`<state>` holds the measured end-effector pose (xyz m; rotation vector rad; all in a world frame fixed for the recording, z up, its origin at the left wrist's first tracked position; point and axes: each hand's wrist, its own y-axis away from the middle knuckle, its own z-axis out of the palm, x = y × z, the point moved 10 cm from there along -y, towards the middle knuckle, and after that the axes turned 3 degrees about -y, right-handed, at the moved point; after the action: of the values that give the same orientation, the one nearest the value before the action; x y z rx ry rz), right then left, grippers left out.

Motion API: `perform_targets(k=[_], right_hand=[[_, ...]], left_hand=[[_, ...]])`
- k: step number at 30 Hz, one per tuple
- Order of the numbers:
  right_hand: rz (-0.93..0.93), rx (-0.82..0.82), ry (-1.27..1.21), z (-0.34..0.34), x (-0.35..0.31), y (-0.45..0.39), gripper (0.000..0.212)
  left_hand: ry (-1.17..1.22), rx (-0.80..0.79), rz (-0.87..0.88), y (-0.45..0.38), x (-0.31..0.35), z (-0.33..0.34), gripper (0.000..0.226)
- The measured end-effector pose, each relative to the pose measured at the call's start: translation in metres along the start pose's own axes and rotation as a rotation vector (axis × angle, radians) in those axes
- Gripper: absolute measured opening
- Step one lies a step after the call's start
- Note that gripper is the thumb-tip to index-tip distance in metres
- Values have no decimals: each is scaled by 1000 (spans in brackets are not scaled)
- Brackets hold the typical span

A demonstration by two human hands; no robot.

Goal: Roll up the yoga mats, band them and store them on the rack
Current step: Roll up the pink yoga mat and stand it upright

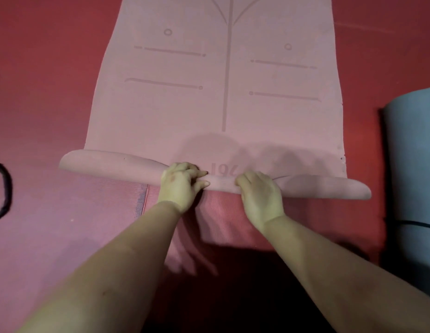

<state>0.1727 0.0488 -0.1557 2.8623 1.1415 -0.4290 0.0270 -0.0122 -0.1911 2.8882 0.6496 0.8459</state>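
Pink yoga mat [216,75] lay partly rolled on the red floor [41,56], its roll [108,163] crossing the frame's centre. The left hand [181,186] and right hand [262,198] gripped the roll's middle, fingers curled over it. At 3 o'clock stood a banded blue mat [413,164]; at 9 o'clock, a black band [6,188].

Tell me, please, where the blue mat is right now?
In the head view, the rolled blue mat lies at the right edge, on the red floor, just right of the pink mat.
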Motion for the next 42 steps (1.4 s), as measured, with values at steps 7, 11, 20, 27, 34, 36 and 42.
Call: perform_targets(k=[7,11,20,27,34,36,42], right_hand=[[12,-93,-57,11,6,12,35],[-9,-108,21,16,-2,2,40],[-62,-101,26,16,2,-5,28],[-5,-333,-77,23,18,-25,25],[-30,-71,-62,1,14,-17,31],[22,-90,-35,3,20,-24,25],[84,-401,1,26,38,-60,28]], left_hand=[[-62,63,45,2,8,-4,28],[-302,253,223,26,25,-7,27],[-524,271,431,39,34,5,39],[-351,194,257,10,26,-4,21],[-362,-58,193,-32,26,-10,36],[-342,-182,111,-46,18,-7,35],[-499,-7,215,-46,42,-14,20]])
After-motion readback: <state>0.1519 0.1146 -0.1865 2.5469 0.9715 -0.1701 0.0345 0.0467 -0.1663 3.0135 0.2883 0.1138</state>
